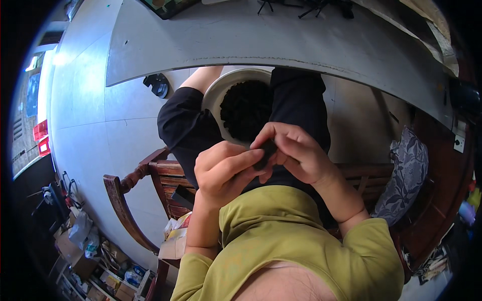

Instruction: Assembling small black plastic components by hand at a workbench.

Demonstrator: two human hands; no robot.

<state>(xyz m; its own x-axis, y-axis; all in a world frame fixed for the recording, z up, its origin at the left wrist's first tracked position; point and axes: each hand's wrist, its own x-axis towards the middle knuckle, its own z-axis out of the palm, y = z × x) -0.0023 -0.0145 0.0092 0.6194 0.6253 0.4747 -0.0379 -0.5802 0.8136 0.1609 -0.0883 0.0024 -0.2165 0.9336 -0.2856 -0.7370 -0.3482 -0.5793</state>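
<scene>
Held piece: a small dark object (265, 153), flat and roughly oblong, kind not readable; it sits between both hands, above the lap, just below the near rim of the bowl.
Left hand (224, 170): fingers curled narrow, thumb stretched along the lower edge of the dark piece and pressing it against the forefinger.
Right hand (296, 153): fingers bent close together over the top of the piece, fingertips pinching its upper end; the two hands touch at the piece.
Bowl (217, 93): pale, round, resting on the lap between the thighs in black shorts; its far rim lies under the table's near edge.
Bowl contents (246, 108): a heap of small dark pieces, filling the middle of the bowl; single pieces too small to tell apart.
Clothing: olive-green shirt (281, 226), short sleeves, covering the lower middle of the view.
Seat: dark wooden chair (150, 175) with turned arm, to the person's left side.
Cushion (406, 173): grey floral, on the right side of the seat.
Table (301, 45): grey top, curved near edge across the upper view.
Floor clutter: cardboard boxes (75, 251) and packets at lower left.
</scene>
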